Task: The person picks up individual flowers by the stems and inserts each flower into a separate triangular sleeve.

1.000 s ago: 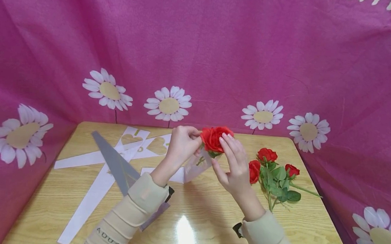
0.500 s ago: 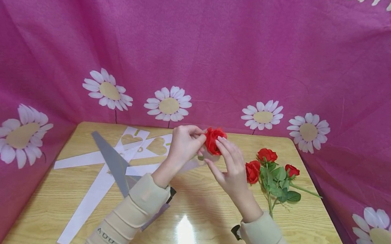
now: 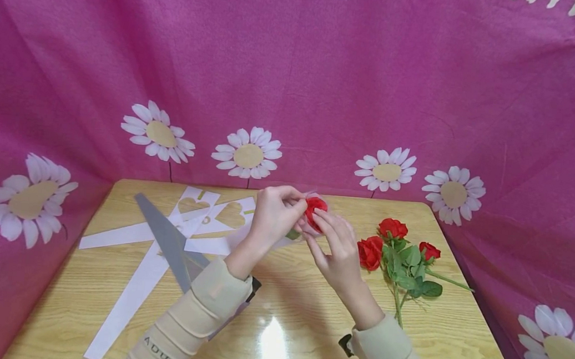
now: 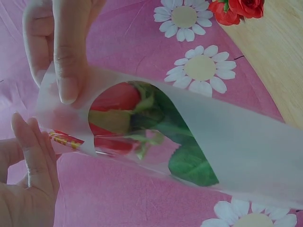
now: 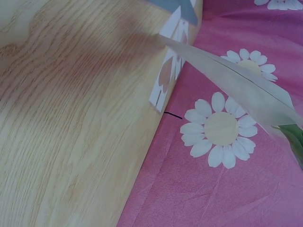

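Note:
A red rose with green leaves sits inside a translucent white flower sleeve (image 4: pixel 246 137); its bloom (image 3: pixel 314 210) shows at the wide mouth in the head view. Through a clear heart-shaped window, the left wrist view shows the bloom's underside and a leaf (image 4: pixel 191 163). My left hand (image 3: pixel 276 215) pinches the sleeve near its mouth, thumb on the outside. From the other side, my right hand (image 3: pixel 335 247) touches the bloom and sleeve rim with nearly straight fingers. In the right wrist view, the sleeve (image 5: pixel 236 85) tapers away and neither hand shows.
White sleeves (image 3: pixel 129 296) with heart windows and a grey one (image 3: pixel 163 237) lie at the left of the wooden table (image 3: pixel 306 342). Several red roses (image 3: pixel 393 228) with leafy stems lie at the right. A pink curtain (image 3: pixel 294 80) with daisies hangs behind.
The rose bloom has sunk into the sleeve's mouth, so less red shows and the sleeve rim surrounds it. My right hand has shifted slightly left with it; my left hand keeps its hold.

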`<state>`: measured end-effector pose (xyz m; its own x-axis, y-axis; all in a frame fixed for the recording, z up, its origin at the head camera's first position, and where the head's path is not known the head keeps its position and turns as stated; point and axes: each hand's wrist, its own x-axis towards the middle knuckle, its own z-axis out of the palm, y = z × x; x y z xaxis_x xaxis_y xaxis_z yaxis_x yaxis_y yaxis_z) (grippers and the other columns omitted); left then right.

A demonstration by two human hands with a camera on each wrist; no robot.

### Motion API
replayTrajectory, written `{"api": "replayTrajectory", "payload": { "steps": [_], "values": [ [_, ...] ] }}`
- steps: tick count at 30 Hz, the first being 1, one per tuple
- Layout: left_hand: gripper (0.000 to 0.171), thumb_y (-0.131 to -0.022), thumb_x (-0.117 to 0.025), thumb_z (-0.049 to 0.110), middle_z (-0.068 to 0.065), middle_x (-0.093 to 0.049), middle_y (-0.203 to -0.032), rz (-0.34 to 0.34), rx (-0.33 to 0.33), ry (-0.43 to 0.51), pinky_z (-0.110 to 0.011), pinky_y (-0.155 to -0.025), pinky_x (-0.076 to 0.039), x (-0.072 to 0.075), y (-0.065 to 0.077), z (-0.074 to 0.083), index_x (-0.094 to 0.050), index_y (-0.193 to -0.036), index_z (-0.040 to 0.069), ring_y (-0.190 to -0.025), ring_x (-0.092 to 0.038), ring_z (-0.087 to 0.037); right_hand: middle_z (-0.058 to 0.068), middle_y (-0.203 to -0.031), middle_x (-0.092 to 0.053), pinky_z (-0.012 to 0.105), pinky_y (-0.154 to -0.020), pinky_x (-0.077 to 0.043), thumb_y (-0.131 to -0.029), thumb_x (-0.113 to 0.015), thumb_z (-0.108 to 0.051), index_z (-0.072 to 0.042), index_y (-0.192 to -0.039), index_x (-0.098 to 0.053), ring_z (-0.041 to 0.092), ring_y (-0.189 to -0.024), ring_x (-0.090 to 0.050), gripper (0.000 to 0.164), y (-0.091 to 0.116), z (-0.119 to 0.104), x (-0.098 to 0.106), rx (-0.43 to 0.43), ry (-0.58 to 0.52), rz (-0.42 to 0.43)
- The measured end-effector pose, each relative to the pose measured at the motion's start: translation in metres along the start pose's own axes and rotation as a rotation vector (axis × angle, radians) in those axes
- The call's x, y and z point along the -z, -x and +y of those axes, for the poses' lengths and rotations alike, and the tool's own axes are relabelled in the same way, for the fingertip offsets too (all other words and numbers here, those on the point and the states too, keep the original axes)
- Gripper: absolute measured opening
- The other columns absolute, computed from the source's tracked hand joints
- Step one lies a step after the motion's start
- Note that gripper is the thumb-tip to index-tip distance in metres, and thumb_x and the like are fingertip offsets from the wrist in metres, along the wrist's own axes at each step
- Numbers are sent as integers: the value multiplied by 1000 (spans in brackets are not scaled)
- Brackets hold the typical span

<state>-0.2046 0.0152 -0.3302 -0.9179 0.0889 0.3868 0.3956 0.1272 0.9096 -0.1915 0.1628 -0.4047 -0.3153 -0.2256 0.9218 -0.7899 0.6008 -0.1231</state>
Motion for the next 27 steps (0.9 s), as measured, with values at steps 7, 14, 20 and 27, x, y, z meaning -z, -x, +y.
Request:
{"api": "replayTrajectory", "payload": {
  "steps": [7,14,20,27],
  "values": [
    [12,-77,-57,-7,-17,-63,-62,-3,-5,-24,-29,-38,-50,-2,1,-1,-66,-83,-12,-40,-57,-11,16,-104,-65,43,-95,-40,-89,-58,-23,3,-101,-65,29,-94,-61,29,2,-1,0,-13,7,-16],
    [11,-78,-57,-6,-16,-63,-62,-16,-17,-34,-26,-38,-50,-3,3,-1,-65,-82,-12,-41,-59,-14,15,-102,-66,45,-92,-41,-90,-58,-23,3,-99,-66,27,-93,-62,29,3,-1,0,-23,12,-27],
    [12,-79,-56,-6,-16,-63,-61,-25,-6,-8,-27,-38,-50,-4,3,-4,-65,-82,-12,-40,-57,-13,16,-105,-64,42,-96,-39,-89,-60,-23,3,-102,-64,31,-98,-59,30,8,-2,-4,-63,-19,18],
    [11,-79,-57,-6,-16,-63,-60,-18,11,8,-29,-38,-50,-6,4,-4,-65,-83,-12,-38,-56,-12,32,-118,-43,32,-101,-32,-82,-69,-19,16,-114,-42,39,-112,-41,55,25,-12,-17,-287,-65,258]
  ]
}}
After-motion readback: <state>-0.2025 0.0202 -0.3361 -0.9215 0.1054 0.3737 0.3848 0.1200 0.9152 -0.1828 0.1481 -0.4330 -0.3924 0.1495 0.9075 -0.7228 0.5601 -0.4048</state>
